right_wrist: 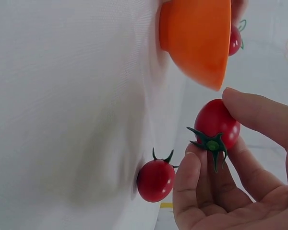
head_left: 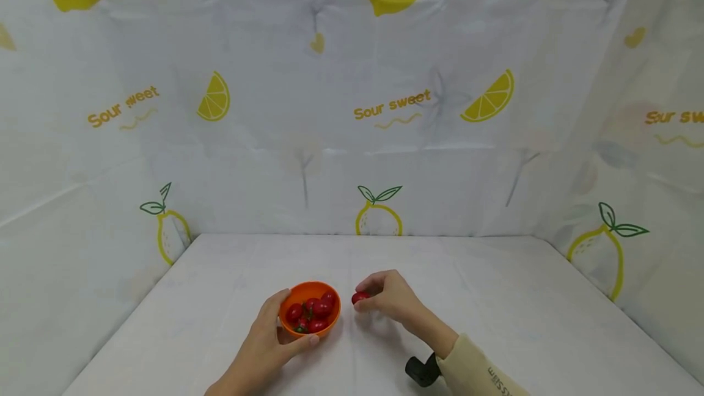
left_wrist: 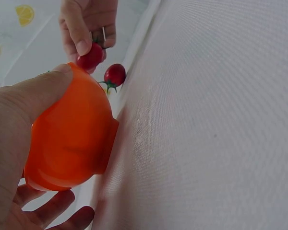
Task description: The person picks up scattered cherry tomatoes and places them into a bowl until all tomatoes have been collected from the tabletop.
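Note:
An orange bowl (head_left: pixel 294 332) stands on the white table with several cherry tomatoes (head_left: pixel 322 307) inside. My left hand (head_left: pixel 264 335) grips it from the left, thumb at the near rim and fingers along the far side. Just right of the bowl, my right hand (head_left: pixel 393 298) pinches a cherry tomato (right_wrist: pixel 216 122) between thumb and fingers, raised off the cloth. Its green stem cap (right_wrist: pixel 212 144) shows in the right wrist view. Below that hand, another cherry tomato (right_wrist: pixel 156 180) with a green stem lies on the table; in the head view it is hidden.
White cloth covers the table (head_left: pixel 522 316). Behind and at both sides hang white sheets (head_left: pixel 286 121) printed with lemons. A black device (head_left: pixel 423 371) sits at the right wrist, beside a beige sleeve (head_left: pixel 475 368).

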A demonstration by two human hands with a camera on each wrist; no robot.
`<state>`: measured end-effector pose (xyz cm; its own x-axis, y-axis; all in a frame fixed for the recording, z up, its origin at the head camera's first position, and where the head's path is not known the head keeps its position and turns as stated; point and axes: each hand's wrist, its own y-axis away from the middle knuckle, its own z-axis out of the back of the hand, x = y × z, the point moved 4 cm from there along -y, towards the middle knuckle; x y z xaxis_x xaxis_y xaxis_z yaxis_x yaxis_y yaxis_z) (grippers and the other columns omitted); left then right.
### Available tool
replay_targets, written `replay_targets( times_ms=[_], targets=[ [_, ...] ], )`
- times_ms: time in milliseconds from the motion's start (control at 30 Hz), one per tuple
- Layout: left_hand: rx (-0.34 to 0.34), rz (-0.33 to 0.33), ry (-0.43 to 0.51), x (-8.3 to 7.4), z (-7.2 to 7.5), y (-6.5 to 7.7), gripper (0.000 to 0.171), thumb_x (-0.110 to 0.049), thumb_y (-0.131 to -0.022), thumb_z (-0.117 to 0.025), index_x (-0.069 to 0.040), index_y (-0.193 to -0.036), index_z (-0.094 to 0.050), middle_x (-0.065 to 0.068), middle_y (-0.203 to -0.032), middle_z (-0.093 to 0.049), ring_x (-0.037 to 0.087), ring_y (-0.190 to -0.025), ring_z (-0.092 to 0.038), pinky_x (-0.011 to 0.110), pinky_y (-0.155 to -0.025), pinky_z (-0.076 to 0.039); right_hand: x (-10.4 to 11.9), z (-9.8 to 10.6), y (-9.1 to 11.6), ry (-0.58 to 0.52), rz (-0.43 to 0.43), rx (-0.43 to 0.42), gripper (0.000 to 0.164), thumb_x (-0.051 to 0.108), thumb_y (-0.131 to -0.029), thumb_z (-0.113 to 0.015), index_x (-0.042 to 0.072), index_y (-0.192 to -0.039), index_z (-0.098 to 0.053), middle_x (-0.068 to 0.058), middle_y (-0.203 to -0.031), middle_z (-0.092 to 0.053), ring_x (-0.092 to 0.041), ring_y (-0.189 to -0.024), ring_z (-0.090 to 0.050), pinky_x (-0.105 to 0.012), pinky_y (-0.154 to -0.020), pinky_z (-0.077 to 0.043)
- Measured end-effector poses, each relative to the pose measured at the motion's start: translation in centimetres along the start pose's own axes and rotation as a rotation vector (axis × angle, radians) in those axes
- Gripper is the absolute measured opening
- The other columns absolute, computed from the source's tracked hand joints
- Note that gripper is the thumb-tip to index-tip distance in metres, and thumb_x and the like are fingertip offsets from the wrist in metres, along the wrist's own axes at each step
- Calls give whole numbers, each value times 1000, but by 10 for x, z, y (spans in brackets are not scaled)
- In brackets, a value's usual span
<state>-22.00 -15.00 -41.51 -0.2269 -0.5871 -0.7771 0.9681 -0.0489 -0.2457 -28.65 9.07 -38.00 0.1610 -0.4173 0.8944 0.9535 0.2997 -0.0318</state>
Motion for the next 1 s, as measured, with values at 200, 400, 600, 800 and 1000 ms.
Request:
replay_targets(
  times_ms=[200,400,600,800,1000],
  targets=[
    [5,-7,8,1,0,-1,104,-57,-70,-83,-7,-147,-35,8,-147,-38,26,-126,-44,44,-97,-48,4,1,1,-3,1,-12,24,10,-78,-84,4,-99,-73,0,-86,-70,-18,-81,-61,-33,-75,-53],
    [7,-6,3,1,0,-1,104,-58,-69,-82,-7,-147,-35,8,-147,-38,27,-127,-44,44,-97,-48,9,-1,3,-12,-11,-28,27,11,-79,-83,4,-102,-73,-2,-88,-69,-20,-81,-60,-33,-74,-54],
    [6,-2,6,1,0,0,103,-56,-70,-83,-7,-147,-36,8,-147,-39,27,-127,-44,44,-97,-48,15,-3,4,-46,1,-30,26,10,-79,-83,4,-102,-73,-3,-86,-69,-20,-80,-61,-36,-75,-55],
    [1,6,2,1,1,0,102,-54,-70,-84,-6,-147,-36,9,-147,-39,28,-126,-45,44,-96,-48,18,-5,4,-50,12,-26,25,10,-79,-83,4,-100,-73,-2,-86,-70,-19,-79,-62,-33,-73,-54],
    [7,0,0,0,-1,-1,102,-54,-70,-84,-5,-146,-36,9,-147,-39,29,-128,-44,48,-98,-46,21,-3,7,-44,10,-42,27,10,-79,-83,3,-103,-72,-3,-86,-69,-20,-79,-62,-34,-74,-55]
  ],
)
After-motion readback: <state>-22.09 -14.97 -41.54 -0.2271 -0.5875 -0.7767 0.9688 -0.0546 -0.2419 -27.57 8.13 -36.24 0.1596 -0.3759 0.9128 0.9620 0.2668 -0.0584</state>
